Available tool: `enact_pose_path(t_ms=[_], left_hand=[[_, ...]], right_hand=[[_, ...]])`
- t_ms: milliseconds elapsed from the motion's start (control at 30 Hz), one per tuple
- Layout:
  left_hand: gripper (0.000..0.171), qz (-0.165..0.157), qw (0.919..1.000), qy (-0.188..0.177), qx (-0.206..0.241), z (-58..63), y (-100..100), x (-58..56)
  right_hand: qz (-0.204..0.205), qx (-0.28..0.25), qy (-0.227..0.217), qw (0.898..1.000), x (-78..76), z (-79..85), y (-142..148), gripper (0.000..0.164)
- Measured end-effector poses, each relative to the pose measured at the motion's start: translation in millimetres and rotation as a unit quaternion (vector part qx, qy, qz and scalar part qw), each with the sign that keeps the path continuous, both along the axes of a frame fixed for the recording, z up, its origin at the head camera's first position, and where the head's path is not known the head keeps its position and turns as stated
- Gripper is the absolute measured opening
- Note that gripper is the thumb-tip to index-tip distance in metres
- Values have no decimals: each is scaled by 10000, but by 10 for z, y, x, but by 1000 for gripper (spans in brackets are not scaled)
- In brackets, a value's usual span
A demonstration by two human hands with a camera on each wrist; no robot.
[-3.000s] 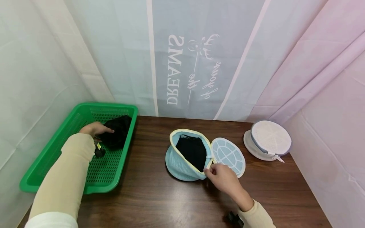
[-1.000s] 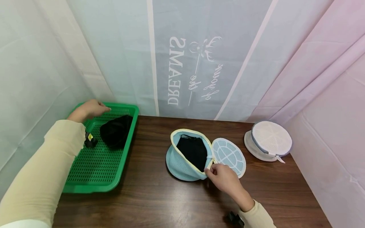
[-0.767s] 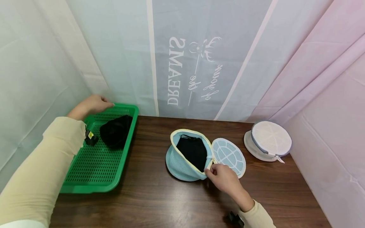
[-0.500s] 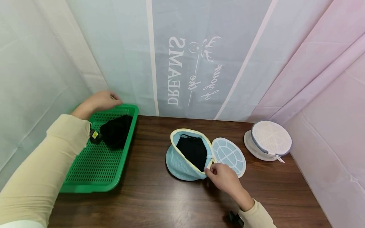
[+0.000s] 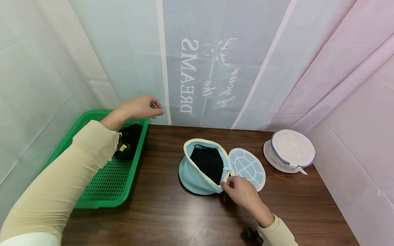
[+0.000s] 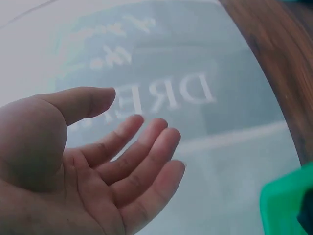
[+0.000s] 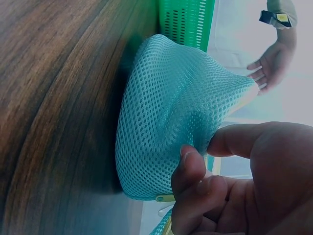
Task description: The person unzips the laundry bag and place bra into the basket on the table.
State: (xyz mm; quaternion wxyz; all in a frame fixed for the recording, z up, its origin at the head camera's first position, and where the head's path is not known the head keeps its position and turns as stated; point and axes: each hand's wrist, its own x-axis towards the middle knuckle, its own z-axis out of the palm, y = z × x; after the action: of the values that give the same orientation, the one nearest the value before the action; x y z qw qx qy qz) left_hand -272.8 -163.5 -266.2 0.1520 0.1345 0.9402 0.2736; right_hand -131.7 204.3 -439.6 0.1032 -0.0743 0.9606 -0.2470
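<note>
A light-blue mesh laundry bag (image 5: 197,179) with a yellow rim stands unzipped on the table, its round lid (image 5: 247,169) folded out to the right. Inside it lies black cloth (image 5: 207,162) with a thin cord on top. My right hand (image 5: 243,194) pinches the rim at the near right side; the right wrist view shows thumb and finger on the mesh (image 7: 171,107). My left hand (image 5: 141,107) hovers past the far right corner of the green basket (image 5: 132,181), holding nothing. In the left wrist view its fingers (image 6: 156,152) are loosely bent, palm showing.
Black cloth (image 5: 135,135) lies in the green basket, partly hidden by the left wrist's camera. A white mesh laundry bag (image 5: 293,148) with a grey rim, lid on, stands at the back right. Printed fabric (image 5: 209,20) hangs behind the wooden table (image 5: 172,218).
My left hand has let go of the black cloth in the basket, risen to the basket's far edge and moved right past its corner. The right hand keeps its pinch on the rim.
</note>
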Motion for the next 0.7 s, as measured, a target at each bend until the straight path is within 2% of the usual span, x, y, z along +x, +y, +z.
enact_pose_path(t_ms=[233, 433, 567, 700], left_hand=[[24, -794, 9966, 177, 85, -63, 366, 28], [20, -1353, 9894, 347, 406, -166, 677, 107], [18, -1643, 9824, 589, 660, -266, 872, 133], [17, -1823, 9785, 555, 789, -367, 1012, 155]], right_hand=[[11, -12, 8, 10000, 12, -9, -9, 44], [-13, -20, 32, 10000, 32, -25, -12, 43], [-30, -46, 48, 10000, 32, -28, -20, 43], [-26, -53, 57, 10000, 31, -28, -28, 43]])
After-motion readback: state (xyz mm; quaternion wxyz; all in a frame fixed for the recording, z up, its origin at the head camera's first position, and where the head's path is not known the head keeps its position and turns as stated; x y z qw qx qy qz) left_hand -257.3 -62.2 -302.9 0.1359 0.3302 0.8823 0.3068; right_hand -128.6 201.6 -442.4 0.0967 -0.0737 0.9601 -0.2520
